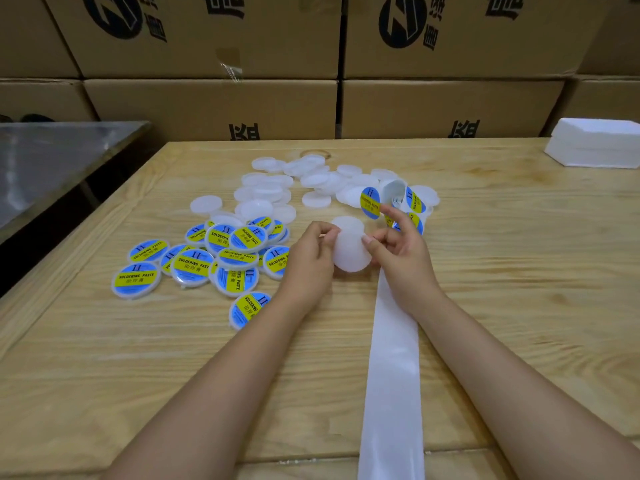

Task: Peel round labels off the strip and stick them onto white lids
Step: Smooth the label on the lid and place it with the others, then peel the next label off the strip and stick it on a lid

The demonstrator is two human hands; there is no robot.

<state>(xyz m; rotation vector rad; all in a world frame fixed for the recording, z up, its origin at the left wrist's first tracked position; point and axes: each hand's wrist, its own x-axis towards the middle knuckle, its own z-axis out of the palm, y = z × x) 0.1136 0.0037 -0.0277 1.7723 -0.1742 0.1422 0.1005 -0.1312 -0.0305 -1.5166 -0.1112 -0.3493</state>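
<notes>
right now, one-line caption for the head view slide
Left hand holds a blank white lid; right hand holds a peeled round label near it.

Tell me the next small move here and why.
Probably lower the round label, held up at the right hand's fingertips, onto the blank white lid that the left hand grips, then press it flat: the lid's face is bare and the label is already off the strip.
</notes>
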